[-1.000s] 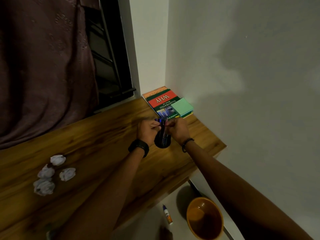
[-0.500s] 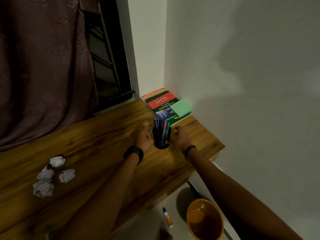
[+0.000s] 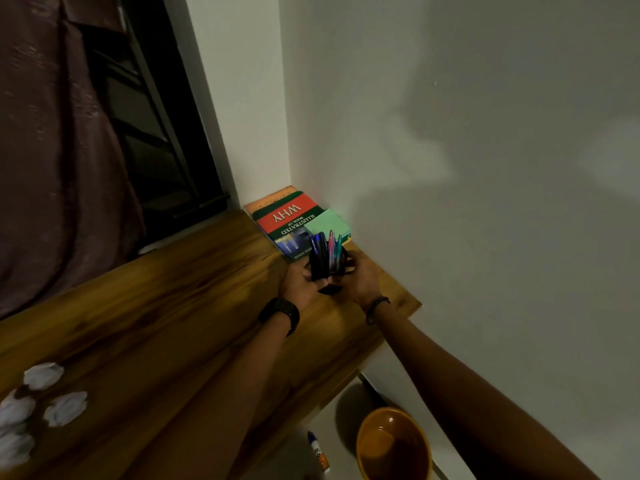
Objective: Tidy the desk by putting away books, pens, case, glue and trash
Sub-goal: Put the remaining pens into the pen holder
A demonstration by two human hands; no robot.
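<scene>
A black pen holder (image 3: 323,266) with several pens (image 3: 327,245) standing in it is held between both hands near the desk's far right corner. My left hand (image 3: 298,280) grips its left side and my right hand (image 3: 362,277) grips its right side; the holder looks lifted a little off the wooden desk (image 3: 173,313). Behind it a stack of books (image 3: 289,218) with a green notepad (image 3: 327,223) on top lies in the corner. Several crumpled paper balls (image 3: 41,403) lie at the desk's near left. A glue bottle (image 3: 318,452) lies on the floor below the desk.
An orange bin (image 3: 393,445) stands on the floor right of the glue. White walls close the desk's right side and far corner. A dark curtain (image 3: 52,150) and a window frame (image 3: 152,109) are at the back left.
Both hands, which had drawn apart from the holder half a second ago, have closed on its sides and moved it toward the books in the corner.
</scene>
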